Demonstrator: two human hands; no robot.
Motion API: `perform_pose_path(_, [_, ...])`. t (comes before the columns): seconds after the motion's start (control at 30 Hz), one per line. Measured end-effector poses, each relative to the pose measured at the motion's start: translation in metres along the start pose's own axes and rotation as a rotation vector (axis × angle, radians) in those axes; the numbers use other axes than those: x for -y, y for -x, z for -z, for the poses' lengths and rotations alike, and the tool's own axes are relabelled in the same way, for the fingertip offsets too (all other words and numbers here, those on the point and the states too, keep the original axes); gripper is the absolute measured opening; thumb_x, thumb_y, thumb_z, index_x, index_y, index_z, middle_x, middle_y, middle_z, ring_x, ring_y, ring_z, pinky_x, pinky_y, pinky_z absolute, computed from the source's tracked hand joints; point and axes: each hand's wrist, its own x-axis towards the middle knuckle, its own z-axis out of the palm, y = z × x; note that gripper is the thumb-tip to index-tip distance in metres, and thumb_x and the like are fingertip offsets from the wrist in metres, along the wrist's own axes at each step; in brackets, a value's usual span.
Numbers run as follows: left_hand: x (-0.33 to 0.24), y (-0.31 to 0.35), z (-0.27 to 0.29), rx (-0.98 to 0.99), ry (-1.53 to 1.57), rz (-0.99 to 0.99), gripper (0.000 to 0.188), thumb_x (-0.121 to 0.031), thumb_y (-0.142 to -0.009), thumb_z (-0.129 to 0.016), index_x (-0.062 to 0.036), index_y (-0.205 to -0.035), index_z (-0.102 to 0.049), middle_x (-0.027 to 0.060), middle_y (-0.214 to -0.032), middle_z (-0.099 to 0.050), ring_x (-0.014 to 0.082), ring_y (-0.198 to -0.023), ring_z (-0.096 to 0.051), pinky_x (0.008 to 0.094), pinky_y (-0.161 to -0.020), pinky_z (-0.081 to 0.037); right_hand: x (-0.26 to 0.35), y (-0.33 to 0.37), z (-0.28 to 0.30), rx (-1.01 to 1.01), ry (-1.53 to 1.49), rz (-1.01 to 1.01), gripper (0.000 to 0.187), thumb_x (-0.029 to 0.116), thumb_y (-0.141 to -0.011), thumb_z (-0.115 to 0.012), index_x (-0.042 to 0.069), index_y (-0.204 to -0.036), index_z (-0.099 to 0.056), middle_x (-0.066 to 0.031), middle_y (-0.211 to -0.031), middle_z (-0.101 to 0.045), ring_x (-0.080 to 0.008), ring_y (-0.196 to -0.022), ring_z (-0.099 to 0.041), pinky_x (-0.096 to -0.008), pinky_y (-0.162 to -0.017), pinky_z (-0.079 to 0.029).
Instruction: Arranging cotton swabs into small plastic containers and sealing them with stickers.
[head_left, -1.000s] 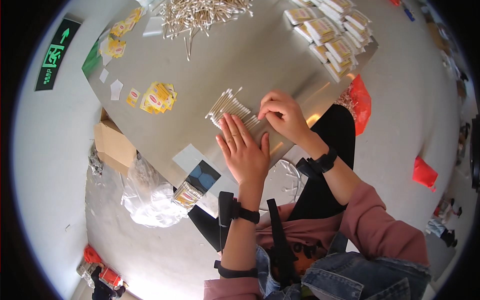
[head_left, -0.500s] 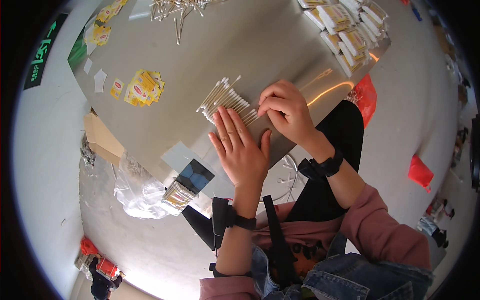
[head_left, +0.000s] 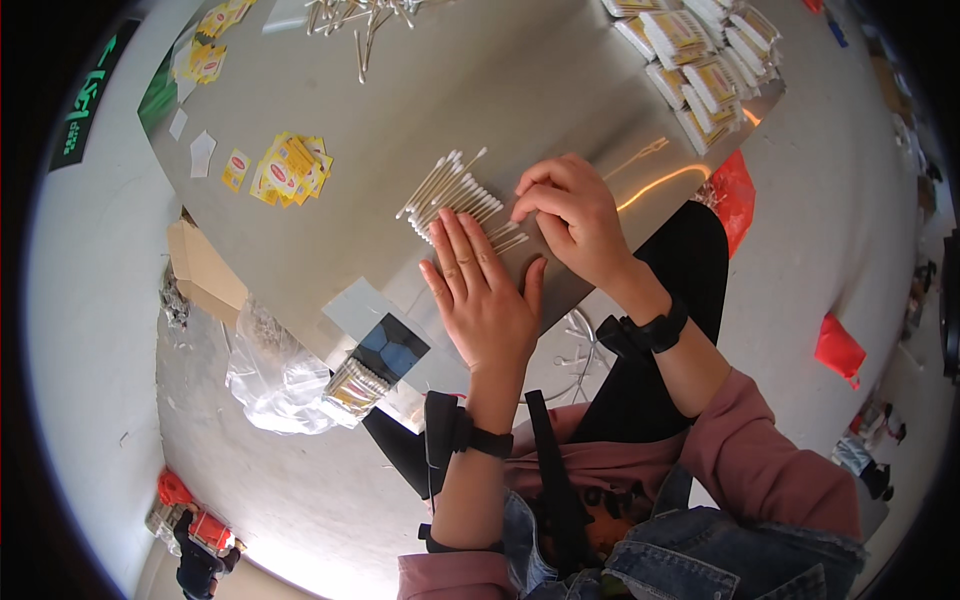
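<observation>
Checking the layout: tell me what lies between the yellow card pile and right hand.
Cotton swabs lie there, partly under the left hand, in the head view.

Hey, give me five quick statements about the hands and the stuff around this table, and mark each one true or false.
1. The left hand lies flat, its fingers over part of the cotton swabs. True.
2. A pile of yellow cards lies to the left of the cotton swabs. True.
3. The right hand rests on the pile of yellow cards. False: its bent fingers are by the right end of the cotton swabs.
4. The big heap of packs is at the near left of the table. False: it is at the far right.
5. A cardboard box is beside the table, on the left. True.
</observation>
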Motion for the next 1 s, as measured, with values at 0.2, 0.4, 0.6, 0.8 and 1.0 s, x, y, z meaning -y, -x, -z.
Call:
perform_pose_path(0.2, [-0.001,0.000,-0.001,0.003,0.013,-0.001,0.088,-0.056,-0.096,-0.048,0.0067,-0.152,-0.025,0.0227,-0.161,-0.023,0.0342,-0.152,-0.017,0.0499,-0.122,-0.011,-0.003,-0.017,-0.006,-0.024,-0.076,-0.012,0.021,-0.011,-0.075,-0.060,0.008,-0.074,-0.067,-0.0030,-0.091,-0.064,-0.0230,-0.084,-0.058,-0.0332,-0.073,-0.046])
perform_pose_path(0.4, [0.000,0.001,-0.001,0.009,-0.001,0.004,0.087,-0.056,-0.096,-0.048,0.0069,-0.152,-0.025,0.0227,-0.161,-0.023,0.0342,-0.152,-0.017,0.0496,-0.122,-0.011,-0.010,-0.021,-0.013,-0.048,-0.080,0.017,0.021,-0.012,-0.074,-0.062,0.008,-0.070,-0.066,-0.0024,-0.089,-0.064,-0.0223,-0.085,-0.059,-0.0335,-0.073,-0.047])
perform_pose_path(0.6, [-0.001,0.000,0.000,0.016,0.002,0.006,0.088,-0.056,-0.095,-0.048,0.0071,-0.152,-0.025,0.0231,-0.161,-0.023,0.0346,-0.152,-0.017,0.0497,-0.122,-0.012,-0.010,-0.022,-0.014,-0.061,-0.031,0.050,0.019,-0.009,-0.072,-0.064,0.009,-0.067,-0.064,-0.0020,-0.084,-0.062,-0.0244,-0.081,-0.060,-0.0357,-0.072,-0.048])
perform_pose_path(0.8, [-0.001,0.000,0.000,0.007,0.017,0.008,0.088,-0.056,-0.095,-0.049,0.0071,-0.152,-0.026,0.0233,-0.160,-0.024,0.0352,-0.151,-0.018,0.0501,-0.122,-0.012,-0.010,-0.022,-0.014,-0.061,-0.034,0.051,0.019,-0.008,-0.072,-0.064,0.010,-0.070,-0.065,-0.0015,-0.085,-0.062,-0.0243,-0.083,-0.060,-0.0359,-0.073,-0.048])
perform_pose_path(1.0, [-0.001,0.000,0.000,0.001,0.030,0.006,0.087,-0.055,-0.096,-0.049,0.0070,-0.152,-0.025,0.0236,-0.160,-0.025,0.0357,-0.151,-0.018,0.0504,-0.122,-0.012,-0.008,-0.022,-0.013,-0.036,0.010,0.054,0.022,-0.010,-0.073,-0.063,0.011,-0.076,-0.069,-0.0007,-0.094,-0.065,-0.0211,-0.084,-0.058,-0.0336,-0.076,-0.047])
